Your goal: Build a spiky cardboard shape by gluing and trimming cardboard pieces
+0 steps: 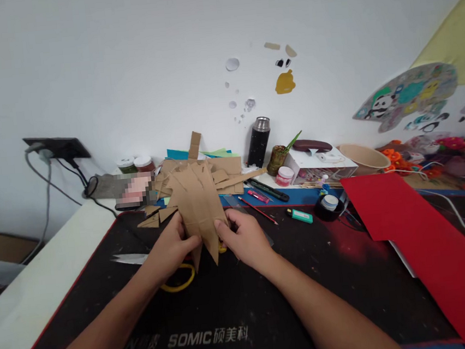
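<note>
Between my two hands is a brown piece of cardboard (198,205), raised above the dark desk mat, with two pointed ends toward me and creases across it. My left hand (178,243) grips its left edge, thumb lying across the front. On the right edge, my right hand (242,231) pinches it with the thumb in front and the fingers behind, mostly hidden. Scissors with yellow handles (179,281) lie on the mat under my left hand, blades pointing left and partly covered. Behind the held piece sits a pile of cardboard scraps (230,169).
A black thermos (259,142), a pen cup (277,161) and a white box (322,161) stand along the wall. A red pencil (258,210), a box cutter (269,190) and a green eraser (300,215) lie right of my hands. Red paper (419,239) covers the right side.
</note>
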Demonstrator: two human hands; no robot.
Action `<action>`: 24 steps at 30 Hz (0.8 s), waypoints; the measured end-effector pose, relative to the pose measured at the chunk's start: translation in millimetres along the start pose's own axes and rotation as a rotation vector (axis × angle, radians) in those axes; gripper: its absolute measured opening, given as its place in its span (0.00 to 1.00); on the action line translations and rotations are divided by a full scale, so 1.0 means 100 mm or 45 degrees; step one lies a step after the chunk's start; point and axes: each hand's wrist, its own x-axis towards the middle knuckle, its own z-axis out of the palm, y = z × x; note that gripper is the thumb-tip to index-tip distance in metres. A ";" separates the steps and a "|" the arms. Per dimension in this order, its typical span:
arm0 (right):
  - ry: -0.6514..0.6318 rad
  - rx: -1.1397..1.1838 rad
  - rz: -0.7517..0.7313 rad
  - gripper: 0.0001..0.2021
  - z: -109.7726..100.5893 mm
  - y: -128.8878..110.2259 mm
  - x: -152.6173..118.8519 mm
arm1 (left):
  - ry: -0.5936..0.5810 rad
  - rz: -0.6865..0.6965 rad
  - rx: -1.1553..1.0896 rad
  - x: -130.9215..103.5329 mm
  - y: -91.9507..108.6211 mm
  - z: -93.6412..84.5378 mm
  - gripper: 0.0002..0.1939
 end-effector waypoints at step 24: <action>-0.063 -0.169 -0.125 0.17 0.00 -0.11 -0.04 | 0.284 -0.133 0.225 0.03 -0.02 -0.15 0.24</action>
